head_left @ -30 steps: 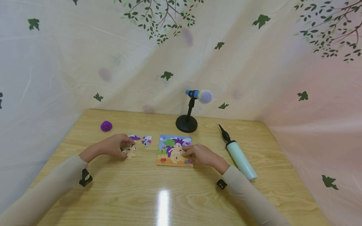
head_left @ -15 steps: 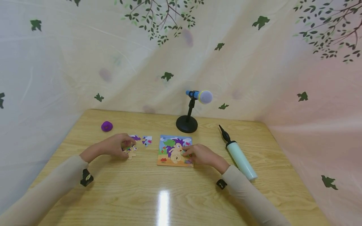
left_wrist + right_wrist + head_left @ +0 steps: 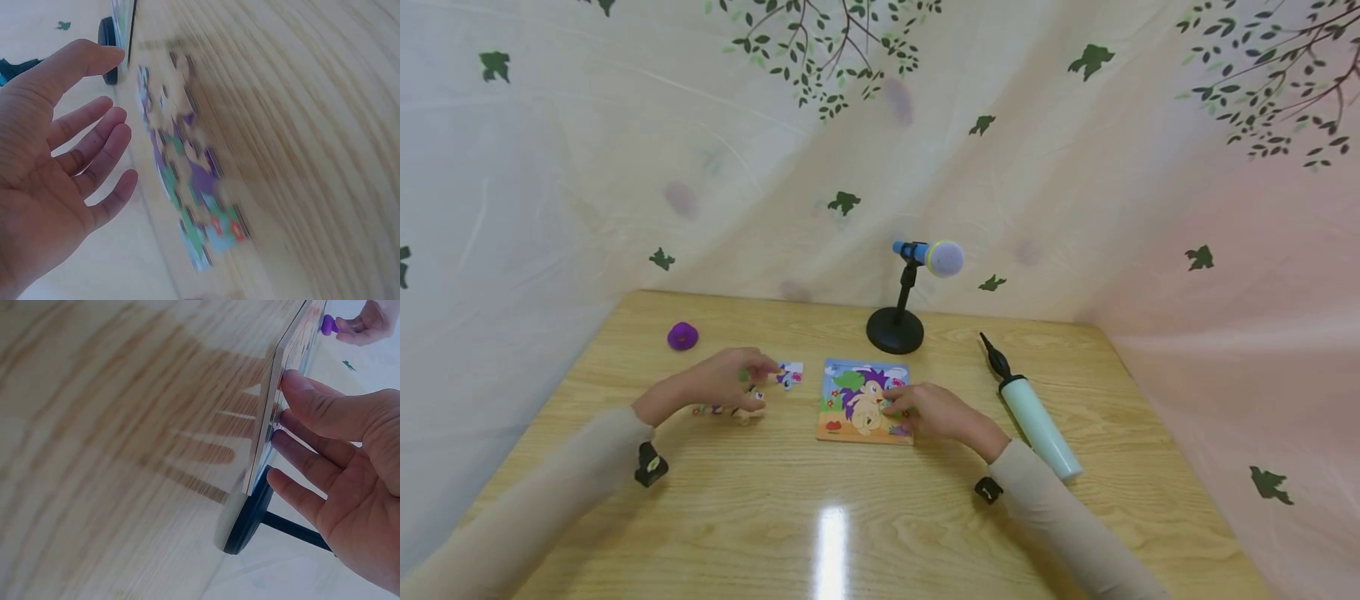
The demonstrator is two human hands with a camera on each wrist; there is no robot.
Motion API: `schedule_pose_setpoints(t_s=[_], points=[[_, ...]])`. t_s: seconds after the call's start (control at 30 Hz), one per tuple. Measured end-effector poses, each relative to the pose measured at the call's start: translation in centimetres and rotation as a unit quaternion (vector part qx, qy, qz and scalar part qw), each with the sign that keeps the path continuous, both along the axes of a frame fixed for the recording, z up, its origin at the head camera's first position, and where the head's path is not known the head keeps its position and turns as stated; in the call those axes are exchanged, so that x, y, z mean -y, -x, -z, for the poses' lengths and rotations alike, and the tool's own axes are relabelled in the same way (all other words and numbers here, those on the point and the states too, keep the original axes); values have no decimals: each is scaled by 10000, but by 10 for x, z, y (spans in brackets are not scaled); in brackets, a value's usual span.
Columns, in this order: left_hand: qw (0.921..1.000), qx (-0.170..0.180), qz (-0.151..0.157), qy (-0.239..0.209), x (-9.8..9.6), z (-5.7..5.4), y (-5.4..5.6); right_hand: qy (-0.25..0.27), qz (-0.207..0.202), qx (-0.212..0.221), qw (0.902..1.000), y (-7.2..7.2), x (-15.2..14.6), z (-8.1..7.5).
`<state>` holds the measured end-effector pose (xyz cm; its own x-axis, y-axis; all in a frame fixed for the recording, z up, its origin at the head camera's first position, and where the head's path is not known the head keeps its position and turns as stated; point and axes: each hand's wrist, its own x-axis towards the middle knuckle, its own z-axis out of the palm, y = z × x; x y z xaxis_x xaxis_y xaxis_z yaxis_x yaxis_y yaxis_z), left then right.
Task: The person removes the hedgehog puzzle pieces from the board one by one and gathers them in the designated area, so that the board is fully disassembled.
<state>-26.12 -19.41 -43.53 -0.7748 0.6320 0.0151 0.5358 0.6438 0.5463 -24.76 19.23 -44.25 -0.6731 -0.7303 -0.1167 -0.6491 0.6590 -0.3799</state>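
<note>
My left hand [image 3: 721, 383] is over loose jigsaw pieces left of the picture board, thumb and fingers spread and holding nothing. In the left wrist view these puzzle pieces [image 3: 203, 178], purple, green, blue and beige, lie in a loose cluster on the table beneath the fingers. A small blue-and-purple piece [image 3: 790, 376] sits just beyond the fingertips in the head view. My right hand [image 3: 938, 412] rests its fingertips on the right side of the flat puzzle board [image 3: 848, 405], which shows a purple-spined hedgehog. The right wrist view shows the thumb and fingertips along the board's face [image 3: 275, 394].
Behind the puzzle board stands a blue toy microphone [image 3: 942, 257] on a round black base [image 3: 895, 331]. A mint hand pump [image 3: 1041, 425] with a black nozzle lies to the right. A small purple round object [image 3: 682, 336] sits at the back left of the wooden table [image 3: 737, 517].
My left hand has moved a little right and away from me over the loose pieces, and its fingers have spread. The right hand has stayed on the puzzle board.
</note>
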Motion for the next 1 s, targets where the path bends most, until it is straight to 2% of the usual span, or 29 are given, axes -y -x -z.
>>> schedule_pose_setpoints(t_s=[0.2,0.4,0.53,0.73,0.83,1.0], points=[[9989,-267,207,-319,-22,2,2,22,31,81,10000,-2,0,-3],[9988,-142,306,-353,-48,2,6,17,-66,-148,9999,-2,-2,-6],[9983,5,422,-410,-67,1,7,-45,118,-173,9998,0,-6,-6],[9979,-60,605,-226,-97,0,8,-164,450,-248,9985,3,-13,-4],[9980,-111,613,-59,-111,4,10,-218,564,-285,9978,5,-16,-3],[9984,67,568,-3,-128,8,12,-232,659,-115,9975,8,-17,-2]])
